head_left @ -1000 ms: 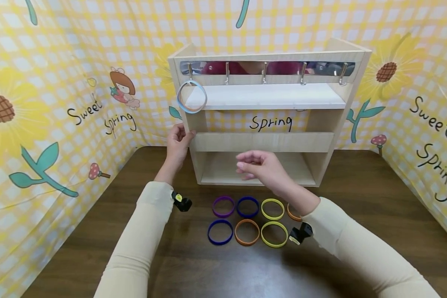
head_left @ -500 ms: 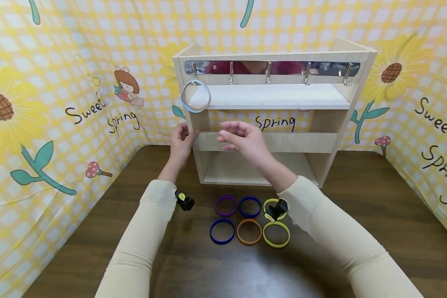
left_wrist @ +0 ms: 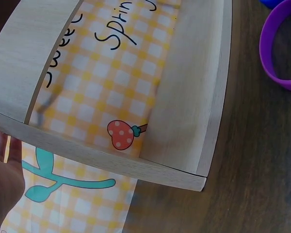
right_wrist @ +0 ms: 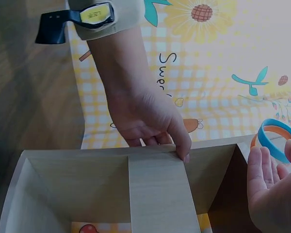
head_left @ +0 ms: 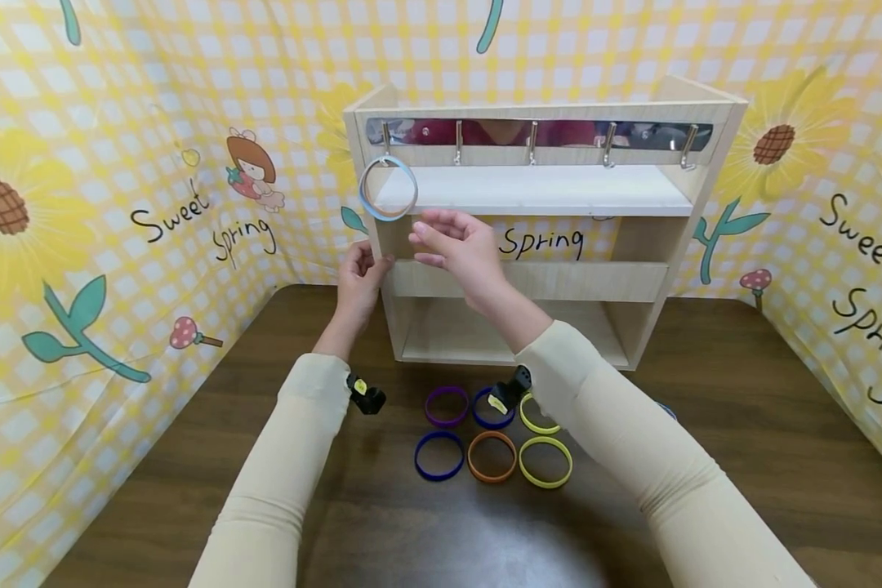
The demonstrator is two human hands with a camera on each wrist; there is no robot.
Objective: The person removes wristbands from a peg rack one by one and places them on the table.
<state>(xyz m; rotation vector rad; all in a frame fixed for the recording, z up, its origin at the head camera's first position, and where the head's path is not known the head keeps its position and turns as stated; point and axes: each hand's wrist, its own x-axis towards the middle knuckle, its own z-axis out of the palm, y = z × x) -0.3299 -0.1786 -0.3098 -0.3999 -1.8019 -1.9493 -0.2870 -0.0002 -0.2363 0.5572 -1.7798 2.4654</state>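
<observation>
My left hand (head_left: 357, 286) grips the left side panel of a small wooden shelf (head_left: 559, 282), thumb on the front edge and fingers behind it. The left wrist view shows part of that hand (left_wrist: 5, 187) at the panel. A light blue wristband (head_left: 414, 176) and an orange wristband (right_wrist: 280, 130) hang together from the leftmost hook (head_left: 386, 137). Just below and right of them, my right hand (head_left: 465, 253) is raised before the shelf, fingers loosely bent, with nothing seen between them. In the right wrist view its fingertips (right_wrist: 256, 154) come close to the bands.
Several wristbands lie in rows on the brown table (head_left: 382, 523): purple (head_left: 428, 406), dark blue (head_left: 417, 461), orange (head_left: 471, 461) and yellow (head_left: 570, 465). Another blue one (head_left: 666, 409) peeks out behind the right sleeve. More hooks (head_left: 533, 147) line the metal strip. Patterned cloth (head_left: 213, 106) surrounds the table.
My right hand has moved up and left, from in front of the lower shelf to just beside the hanging wristbands. The left hand keeps its grip on the shelf, and the hanging bands stay put.
</observation>
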